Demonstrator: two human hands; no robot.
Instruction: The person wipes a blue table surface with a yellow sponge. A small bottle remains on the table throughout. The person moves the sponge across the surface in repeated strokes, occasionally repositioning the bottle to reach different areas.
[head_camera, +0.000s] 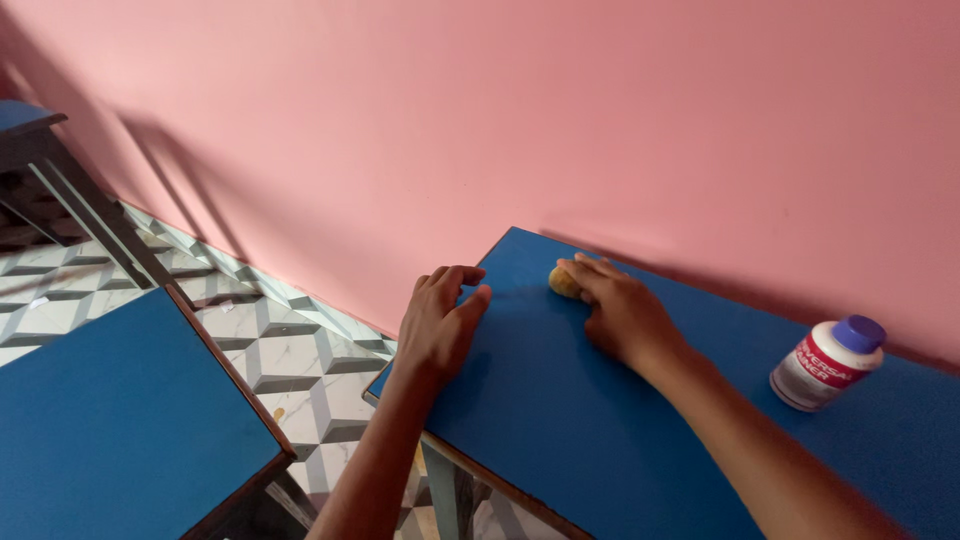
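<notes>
Pressing flat on the blue table edge with the left hand, fingers spread and holding nothing. Pinning a small yellow sponge under the right hand fingertips, near the far corner. Sitting well apart at right, a white bottle with a purple cap; beyond, the pink wall.

Right hand on perhaps a sponge, blue table.

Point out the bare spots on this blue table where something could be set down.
Bare blue table top lies between the right forearm and the near edge, and between the right hand and the white bottle. The far corner is crowded: left hand, right hand and a small yellow sponge.
</notes>
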